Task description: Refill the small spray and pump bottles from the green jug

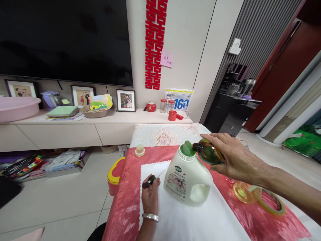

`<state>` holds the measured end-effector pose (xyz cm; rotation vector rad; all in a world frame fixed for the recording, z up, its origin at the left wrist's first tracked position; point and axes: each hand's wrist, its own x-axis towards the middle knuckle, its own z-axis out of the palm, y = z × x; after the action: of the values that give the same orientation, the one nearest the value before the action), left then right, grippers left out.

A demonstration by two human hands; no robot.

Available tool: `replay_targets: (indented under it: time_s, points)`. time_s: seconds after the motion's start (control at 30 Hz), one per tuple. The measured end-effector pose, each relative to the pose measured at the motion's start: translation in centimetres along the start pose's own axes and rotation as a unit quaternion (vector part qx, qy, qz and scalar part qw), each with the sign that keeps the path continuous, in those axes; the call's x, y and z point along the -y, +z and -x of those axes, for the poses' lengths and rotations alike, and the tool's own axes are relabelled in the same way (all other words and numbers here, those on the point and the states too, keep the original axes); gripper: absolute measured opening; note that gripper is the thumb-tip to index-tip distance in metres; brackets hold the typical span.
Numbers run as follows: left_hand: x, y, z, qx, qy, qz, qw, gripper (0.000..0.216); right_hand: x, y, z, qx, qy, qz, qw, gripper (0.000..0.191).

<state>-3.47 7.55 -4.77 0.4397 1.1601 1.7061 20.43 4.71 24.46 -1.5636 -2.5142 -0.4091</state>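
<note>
My right hand (237, 160) is closed round a dark brown bottle (209, 152), tipped sideways with its neck at the green funnel (188, 149) in the mouth of a white jug (187, 177). The jug stands on a white cloth (190, 221) over a red tablecloth (125, 207). My left hand (150, 195), with a silver bracelet on the wrist, rests on the cloth left of the jug and pinches a small dark cap (148, 182). A cream lid (139, 151) lies farther back on the table.
A yellow-green tape roll (272, 201) and a yellow dish (242, 192) lie at the right under my forearm. A yellow-red stool (114, 174) stands left of the table. Behind are a shelf (140, 117) with photos, jars and a pink basin (17, 107), and a television (65, 40).
</note>
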Motion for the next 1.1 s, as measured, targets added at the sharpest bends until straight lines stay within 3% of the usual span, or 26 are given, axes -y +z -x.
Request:
replay_targets:
  time_s: [1.1]
  points:
    - [0.09,0.08,-0.09,0.003,-0.001,0.004,1.0,0.063,0.05,-0.55,-0.67,0.012,-0.03,0.032,0.999,0.076]
